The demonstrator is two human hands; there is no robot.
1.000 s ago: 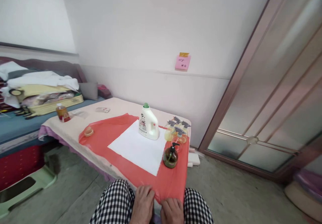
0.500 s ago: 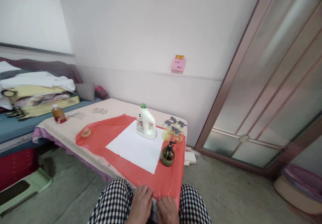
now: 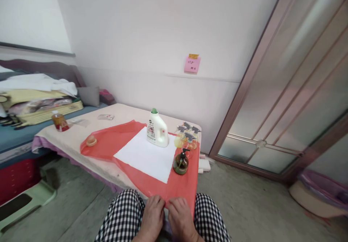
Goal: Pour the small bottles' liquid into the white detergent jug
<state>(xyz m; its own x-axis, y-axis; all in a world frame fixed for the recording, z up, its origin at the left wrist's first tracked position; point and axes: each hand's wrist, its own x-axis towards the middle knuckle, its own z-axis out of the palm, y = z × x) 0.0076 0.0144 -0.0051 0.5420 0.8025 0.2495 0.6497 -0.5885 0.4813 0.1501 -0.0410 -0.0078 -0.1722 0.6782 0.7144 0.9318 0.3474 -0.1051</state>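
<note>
Pinching the red plastic sheet (image 3: 136, 146) at the tabletop's near edge, left hand (image 3: 152, 216) and right hand (image 3: 179, 218) sat touching, fingers curled.

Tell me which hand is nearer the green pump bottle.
Right. The right hand lies almost directly below the pump bottle; the left hand is farther left.

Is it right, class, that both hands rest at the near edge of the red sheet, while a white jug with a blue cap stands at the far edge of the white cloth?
Not quite. In the head view the white jug has a green cap, not blue. The rest holds: the left hand and right hand rest at the near edge of the red sheet, and the jug stands at the far edge of the white cloth.
</note>
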